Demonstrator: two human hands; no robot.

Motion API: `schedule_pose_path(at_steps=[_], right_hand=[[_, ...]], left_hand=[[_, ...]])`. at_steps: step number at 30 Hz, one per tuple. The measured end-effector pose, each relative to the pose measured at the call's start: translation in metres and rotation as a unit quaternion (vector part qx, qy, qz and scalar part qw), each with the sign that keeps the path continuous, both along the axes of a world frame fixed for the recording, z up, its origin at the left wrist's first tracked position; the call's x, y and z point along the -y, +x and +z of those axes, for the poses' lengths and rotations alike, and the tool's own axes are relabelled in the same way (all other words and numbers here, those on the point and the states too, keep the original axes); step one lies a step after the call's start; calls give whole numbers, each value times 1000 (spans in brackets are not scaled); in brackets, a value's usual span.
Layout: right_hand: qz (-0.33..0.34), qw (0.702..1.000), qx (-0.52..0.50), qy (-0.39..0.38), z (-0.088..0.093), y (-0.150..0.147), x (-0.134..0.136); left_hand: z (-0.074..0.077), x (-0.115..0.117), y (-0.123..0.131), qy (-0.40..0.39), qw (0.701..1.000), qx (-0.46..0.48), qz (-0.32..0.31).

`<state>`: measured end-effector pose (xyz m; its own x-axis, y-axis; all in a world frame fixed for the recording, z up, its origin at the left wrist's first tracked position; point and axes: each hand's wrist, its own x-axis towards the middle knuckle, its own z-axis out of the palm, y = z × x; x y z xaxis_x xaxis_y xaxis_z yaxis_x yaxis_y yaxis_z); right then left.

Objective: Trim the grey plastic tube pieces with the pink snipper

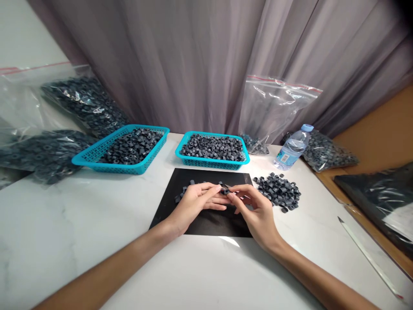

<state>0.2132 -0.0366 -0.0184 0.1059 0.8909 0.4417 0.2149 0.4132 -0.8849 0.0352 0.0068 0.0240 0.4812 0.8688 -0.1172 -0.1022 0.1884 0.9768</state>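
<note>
Over a black mat (206, 224) my left hand (193, 204) and my right hand (254, 211) meet, fingertips together. Between them they pinch a small dark grey ring-shaped part (225, 190). A few more such rings (184, 189) lie on the mat by my left hand. To the right of the mat lies a loose pile of the same rings (279, 191) on the white table. Behind the mat stand two turquoise baskets, one in the middle (211, 162) and one to the left (97, 155), both full of rings.
Clear bags of rings lie at the far left (48, 146) and far right (329, 153); a nearly empty zip bag (274, 107) leans on the curtain. A water bottle (292, 148) lies at back right. A thin white strip (368, 254) lies near the right table edge.
</note>
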Motion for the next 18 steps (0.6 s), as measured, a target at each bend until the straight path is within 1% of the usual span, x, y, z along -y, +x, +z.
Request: schedule_pose_path(at_steps=[7,14,18], right_hand=[[18,999,-26,-5,2,0,0],[7,1000,-6,4,1,0,0],[3,1000,-1,8,1,0,0]], left_hand=[[2,0,-1,50,998,-20,15],[3,0,-1,60,998,-13,0],[3,0,-1,73,997,-16,1]])
